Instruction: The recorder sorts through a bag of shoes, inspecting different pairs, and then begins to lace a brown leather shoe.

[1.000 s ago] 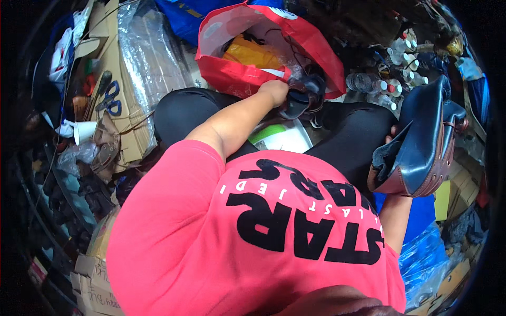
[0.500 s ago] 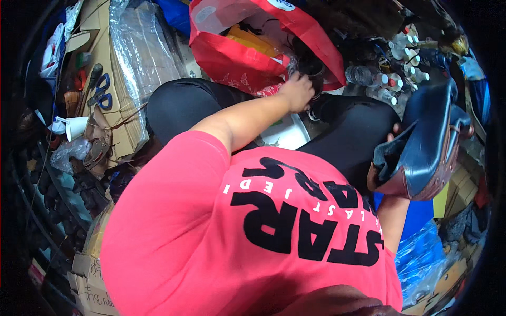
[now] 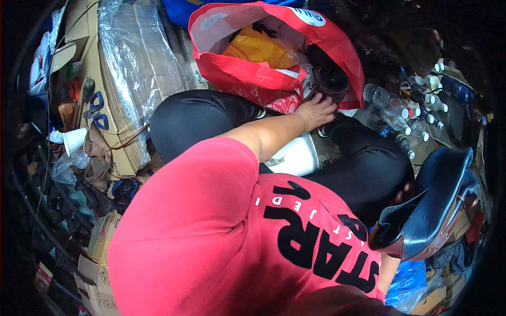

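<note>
The dark thing (image 3: 332, 79) has moved into the red bag (image 3: 240, 79), the left hand (image 3: 316, 112) at its front, fingers spread, likely tucking, next needing a soft push; right of the bag, a leather piece (image 3: 435, 203) hides the grip of the right hand (image 3: 402, 194)

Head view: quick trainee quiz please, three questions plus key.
1. Which of the hands is nearer the red bag?
2. True or false: the plastic bottles lie left of the red bag in the picture.
3. The right hand is nearest: A) white cup; B) blue-and-brown leather piece; C) scissors.

Key: 1. Left hand. 2. False; they lie right of it. 3. B.
</note>
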